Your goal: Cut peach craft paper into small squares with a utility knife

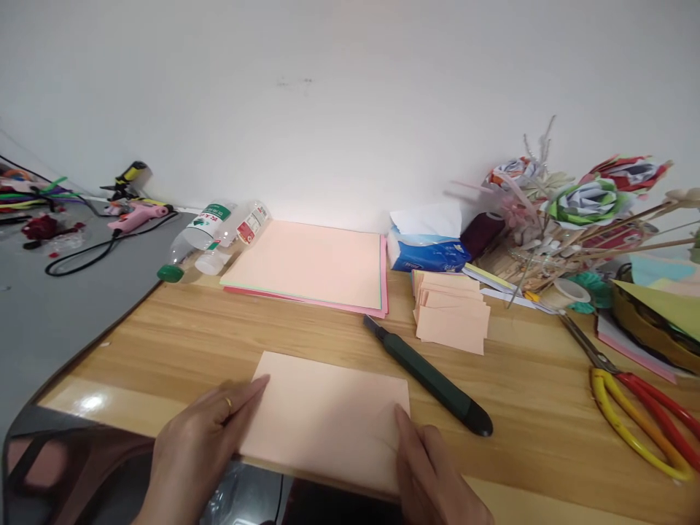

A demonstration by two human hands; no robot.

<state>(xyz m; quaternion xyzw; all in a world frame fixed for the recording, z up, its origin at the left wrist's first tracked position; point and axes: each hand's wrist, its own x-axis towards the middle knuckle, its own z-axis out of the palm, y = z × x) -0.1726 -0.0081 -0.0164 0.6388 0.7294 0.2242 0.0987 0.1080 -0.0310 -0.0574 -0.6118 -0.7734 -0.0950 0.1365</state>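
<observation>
A pale peach sheet of paper [328, 423] lies at the table's front edge, its near side reaching over the edge. My left hand [200, 445] grips its left side, thumb and fingers pressed together, with a ring on one finger. At the right side my right hand [432, 467] pinches the same sheet; part of that hand is cut off below. Just right of the paper rests a dark green utility knife [432, 379], blade end pointing to the back left. Behind it sits a pile of small peach paper pieces [453, 321].
A stack of coloured paper [311, 262] lies at the back, beside plastic bottles [200, 237] and a tissue pack [426, 248]. Scissors [628, 394] and paper flowers [588, 204] are on the right. A pink glue gun [139, 217] lies on the grey surface at left.
</observation>
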